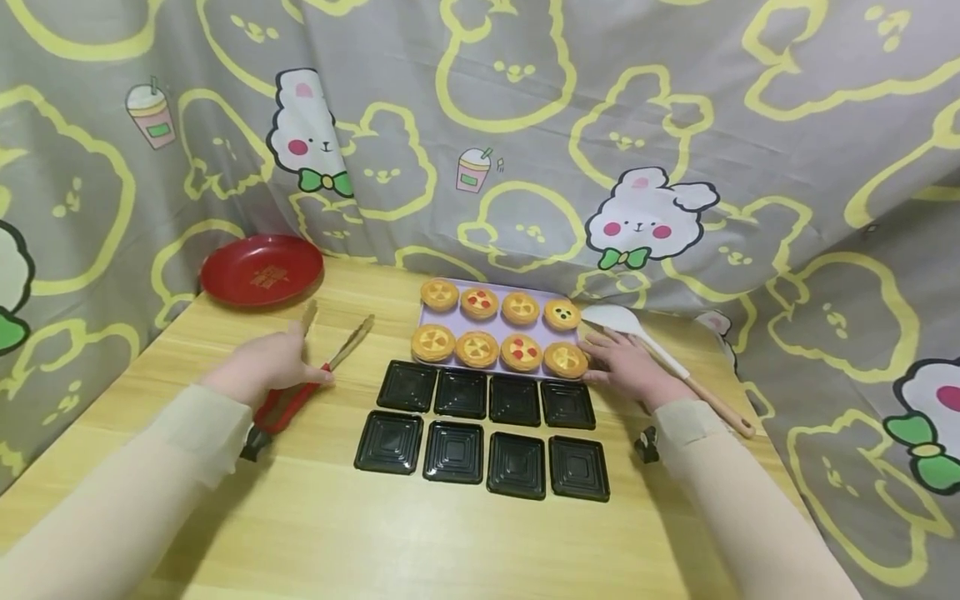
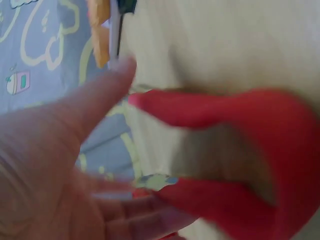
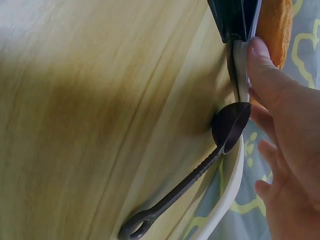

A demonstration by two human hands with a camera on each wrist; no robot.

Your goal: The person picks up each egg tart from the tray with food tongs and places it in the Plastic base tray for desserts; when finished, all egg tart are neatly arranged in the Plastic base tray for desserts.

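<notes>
While the left hand [image 1: 266,360] spans the red-handled tongs [image 1: 297,404] on the table [image 1: 375,542], the right hand [image 1: 630,367] lies well apart from it, at the right end of a purple tray [image 1: 453,321].

Left hand: thumb and fingers spread, not clamped. In the left wrist view, blurred, the thumb stands clear of the near handle and the fingers lie around the other; whether they touch it, cannot tell. Tongs lie left of the tray, arms apart, metal tips toward the curtain [image 1: 405,75].

Right hand: fingers loosely extended, gripping nothing. In the right wrist view the thumb tip sits at the tray's edge; firm contact cannot be confirmed.

Tray contents: eight pies [image 1: 477,348], two rows of four. Back row, left to right: yellow, red-topped, yellow, dark-spotted. Front row: yellow, yellow, red-topped, yellow.

In front of the tray, two rows of four square black dishes [image 1: 453,450]. Back row lies just beside the tray's front edge.

Right side: white utensil [image 1: 716,404] with a wooden handle, placed diagonally, its head near the tray's back right corner and partly behind the hand. A dark spoon [image 3: 205,164] shows near the same hand in the right wrist view.

Back left corner: round red plate [image 1: 255,283], gold marking in its centre, beyond the tongs. Curtain is grey with yellow outlines and white rabbit faces.
</notes>
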